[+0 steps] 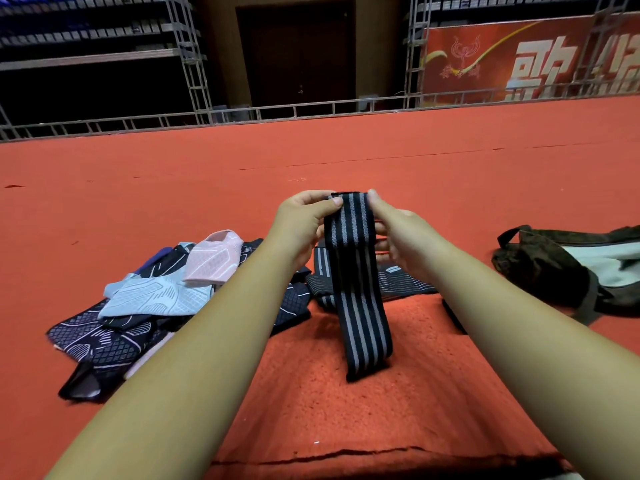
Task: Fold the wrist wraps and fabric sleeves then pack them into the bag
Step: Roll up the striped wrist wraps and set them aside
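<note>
I see my left hand [304,225] and right hand [398,237] each pinching the top edge of the black grey-striped elastic wrist wrap [360,292], held centre, its tail hanging nearer, left of the dark fabric bag [547,268].

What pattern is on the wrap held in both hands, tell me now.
Black with grey lengthwise stripes; the head view shows the wrist wrap best.
</note>
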Action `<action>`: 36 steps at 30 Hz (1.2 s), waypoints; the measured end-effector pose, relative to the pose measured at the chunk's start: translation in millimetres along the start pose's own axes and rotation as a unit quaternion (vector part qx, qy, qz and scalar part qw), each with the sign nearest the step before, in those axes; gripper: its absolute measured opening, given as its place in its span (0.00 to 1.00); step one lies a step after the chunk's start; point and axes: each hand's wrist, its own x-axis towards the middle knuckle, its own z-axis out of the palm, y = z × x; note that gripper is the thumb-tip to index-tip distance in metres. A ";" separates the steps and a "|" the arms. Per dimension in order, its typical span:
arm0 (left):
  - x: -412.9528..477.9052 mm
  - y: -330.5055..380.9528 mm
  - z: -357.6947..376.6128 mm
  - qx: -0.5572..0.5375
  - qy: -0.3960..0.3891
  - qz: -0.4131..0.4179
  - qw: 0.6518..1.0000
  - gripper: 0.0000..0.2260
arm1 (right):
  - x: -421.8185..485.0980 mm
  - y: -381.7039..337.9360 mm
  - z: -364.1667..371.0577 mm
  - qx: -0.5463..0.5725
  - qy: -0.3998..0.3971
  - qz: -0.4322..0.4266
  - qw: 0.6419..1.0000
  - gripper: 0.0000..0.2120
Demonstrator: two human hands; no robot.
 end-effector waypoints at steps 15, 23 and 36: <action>-9.1 -21.3 -18.3 0.068 -0.079 -0.071 0.992 0.16 | -0.4 15.3 1.3 -0.040 0.032 -0.087 0.995 0.11; -9.1 -28.2 -17.1 0.034 -0.051 -0.042 0.997 0.12 | -14.3 16.1 0.7 -0.034 0.033 -0.072 0.996 0.11; -12.8 -14.0 -14.4 -0.138 -0.075 -0.065 0.986 0.12 | -18.6 5.3 -2.5 0.236 -0.058 -0.047 0.969 0.16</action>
